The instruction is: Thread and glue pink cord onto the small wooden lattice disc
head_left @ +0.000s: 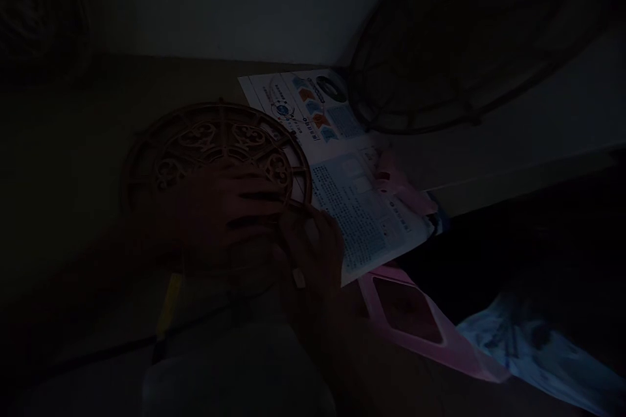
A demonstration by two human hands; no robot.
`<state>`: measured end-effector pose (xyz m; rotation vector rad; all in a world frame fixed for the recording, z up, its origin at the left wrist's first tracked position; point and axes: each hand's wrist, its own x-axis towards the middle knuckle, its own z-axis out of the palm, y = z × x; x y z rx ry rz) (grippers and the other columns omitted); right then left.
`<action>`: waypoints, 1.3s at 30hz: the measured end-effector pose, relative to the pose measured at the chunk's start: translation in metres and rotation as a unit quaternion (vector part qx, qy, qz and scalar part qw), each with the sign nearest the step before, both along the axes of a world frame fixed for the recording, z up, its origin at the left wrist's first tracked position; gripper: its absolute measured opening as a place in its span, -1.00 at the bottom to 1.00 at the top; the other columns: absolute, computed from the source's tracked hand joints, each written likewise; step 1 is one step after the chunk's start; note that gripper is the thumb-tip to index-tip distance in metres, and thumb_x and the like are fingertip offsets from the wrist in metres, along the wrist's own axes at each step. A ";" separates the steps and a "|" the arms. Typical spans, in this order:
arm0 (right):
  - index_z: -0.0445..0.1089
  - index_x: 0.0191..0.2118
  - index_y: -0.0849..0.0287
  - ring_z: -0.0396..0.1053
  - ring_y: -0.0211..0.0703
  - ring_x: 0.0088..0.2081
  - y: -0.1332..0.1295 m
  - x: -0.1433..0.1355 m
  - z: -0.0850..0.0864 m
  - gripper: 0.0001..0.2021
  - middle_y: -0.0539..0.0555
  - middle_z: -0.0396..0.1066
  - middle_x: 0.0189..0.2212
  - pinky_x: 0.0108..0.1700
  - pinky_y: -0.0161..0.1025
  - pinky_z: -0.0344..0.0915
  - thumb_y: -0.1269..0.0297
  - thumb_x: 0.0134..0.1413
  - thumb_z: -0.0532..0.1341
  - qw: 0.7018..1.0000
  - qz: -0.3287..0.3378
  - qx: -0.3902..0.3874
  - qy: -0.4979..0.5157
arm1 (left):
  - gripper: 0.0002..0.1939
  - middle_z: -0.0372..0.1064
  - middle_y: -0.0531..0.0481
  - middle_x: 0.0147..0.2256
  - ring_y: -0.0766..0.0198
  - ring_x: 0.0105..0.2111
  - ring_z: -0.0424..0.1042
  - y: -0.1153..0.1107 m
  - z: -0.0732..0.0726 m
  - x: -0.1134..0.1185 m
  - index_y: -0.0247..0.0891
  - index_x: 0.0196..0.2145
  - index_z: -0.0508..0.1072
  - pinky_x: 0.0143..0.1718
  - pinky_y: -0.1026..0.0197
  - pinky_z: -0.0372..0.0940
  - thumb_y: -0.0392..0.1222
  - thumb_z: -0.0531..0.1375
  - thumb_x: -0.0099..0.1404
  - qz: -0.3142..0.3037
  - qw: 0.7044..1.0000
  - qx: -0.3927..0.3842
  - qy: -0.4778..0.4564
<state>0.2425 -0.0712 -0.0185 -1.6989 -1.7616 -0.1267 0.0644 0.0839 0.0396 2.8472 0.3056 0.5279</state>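
The scene is very dark. A round brown openwork frame with curled ornaments lies on the table, its right side over a printed sheet. My left hand rests flat across the middle of this frame, fingers stretched towards the right and slightly apart. At the frame's lower right rim is my right hand, its fingers bent in and the thumb lower down. Its fingertips appear to touch the rim, but what lies between them is too dark to make out. The frame's lower part is hidden by my hands.
A larger round frame leans at the upper right. Another ornamented round piece stands upper left. On the sheet lies a pink object; a pink item with a dark window is below. A yellow strip shows lower left.
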 end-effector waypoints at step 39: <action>0.25 0.35 -0.15 0.07 0.37 0.41 -0.003 -0.011 0.001 -0.50 0.24 0.12 0.36 0.23 0.40 0.28 0.24 0.34 0.20 0.999 -0.021 -0.028 -0.008 | -0.86 0.49 -0.04 -0.08 0.17 -0.03 0.44 0.025 0.019 0.038 -0.26 -0.22 0.61 0.12 0.06 0.34 -0.42 0.25 0.37 -0.026 0.987 -0.153 0.047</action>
